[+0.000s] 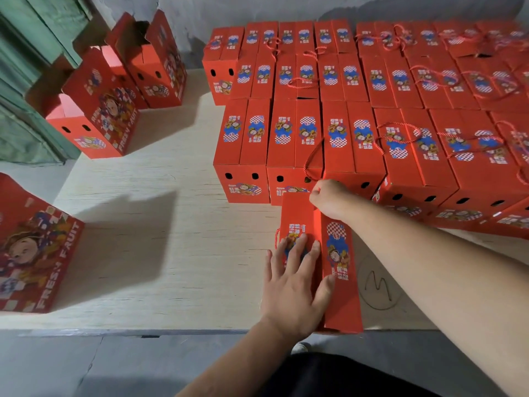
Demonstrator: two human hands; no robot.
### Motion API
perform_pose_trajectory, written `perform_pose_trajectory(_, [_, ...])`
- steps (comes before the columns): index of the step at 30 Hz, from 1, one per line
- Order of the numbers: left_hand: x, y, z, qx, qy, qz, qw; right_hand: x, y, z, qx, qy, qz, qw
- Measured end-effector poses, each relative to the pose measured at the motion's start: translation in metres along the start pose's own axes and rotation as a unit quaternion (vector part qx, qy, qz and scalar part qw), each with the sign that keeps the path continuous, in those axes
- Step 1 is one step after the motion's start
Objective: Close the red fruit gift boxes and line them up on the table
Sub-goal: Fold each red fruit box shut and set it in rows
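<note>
Red gift box [340, 270] being closed at the counter's [160, 253] near edge.
The left hand [294, 285] presses its spread fingers flat on the box's left top flap; the right hand [329, 197] pinches the red cord handle [310, 161] at the box's far end; rows of closed boxes [357, 90] stand just behind; open boxes [103, 104] stand at left.

Left hand [294, 285] flat, right hand [329, 197] curled.
</note>
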State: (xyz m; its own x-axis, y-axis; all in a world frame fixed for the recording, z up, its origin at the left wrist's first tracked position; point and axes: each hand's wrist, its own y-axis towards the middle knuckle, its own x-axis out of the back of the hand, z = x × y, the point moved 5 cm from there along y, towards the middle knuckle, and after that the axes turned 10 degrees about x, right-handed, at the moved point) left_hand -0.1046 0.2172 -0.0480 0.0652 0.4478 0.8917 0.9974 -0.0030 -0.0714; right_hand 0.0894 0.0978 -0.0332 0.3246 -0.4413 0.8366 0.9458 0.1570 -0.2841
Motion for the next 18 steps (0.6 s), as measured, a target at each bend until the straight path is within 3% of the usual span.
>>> perform_pose_trajectory(5, [-0.002, 0.002, 0.003, 0.006, 0.002, -0.001, 1.000, -0.019, -0.016, -0.003, 0.011, -0.054, -0.077, 0.996])
perform_pose_trajectory(8, [-0.001, 0.004, 0.002, 0.009, -0.010, 0.002, 1.000, -0.017, -0.009, -0.007, 0.003, -0.034, -0.037, 0.999])
perform_pose_trajectory(14, [0.002, 0.010, -0.012, 0.049, -0.133, 0.030, 0.989, -0.010, -0.008, -0.010, 0.001, -0.008, 0.051, 0.999])
perform_pose_trajectory(18, [-0.010, -0.002, -0.027, 0.013, -0.079, 0.045, 0.996, -0.009, -0.026, -0.008, 0.043, 0.017, 0.053, 0.997])
